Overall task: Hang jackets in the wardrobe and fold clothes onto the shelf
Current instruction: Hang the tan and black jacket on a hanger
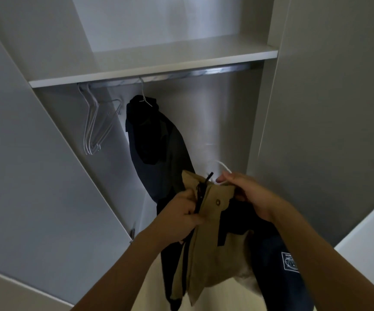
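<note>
Nearest to us, two bare forearms rise from the bottom edge of the frame toward its lower centre, where both hands hold a tan and navy jacket [213, 239]. Our left hand [179, 217] has its fingers curled around the tan front edge of the jacket, beside the dark zipper and a black zipper pull that sticks up above the collar. Our right hand [251, 194] grips the collar from the right side, and its fingers also pinch the hook of a white hanger [224, 167] that pokes up just above the jacket. The rest of that hanger is hidden inside the garment. The jacket hangs down from our hands toward the bottom of the frame, with a navy sleeve bearing a white printed patch at lower right.

Behind the hands, at the centre of the frame, a dark jacket [156, 144] already hangs on a thin hanger from the metal rail [204, 71]. To its left, in the upper left part of the frame, a few bare white hangers [91, 122] hang bunched together on the same rail. Just above the rail runs a white shelf [159, 61] across the upper middle. Pale wardrobe panels and an open wardrobe door [35, 176] fill the left side, and a grey panel fills the right.
</note>
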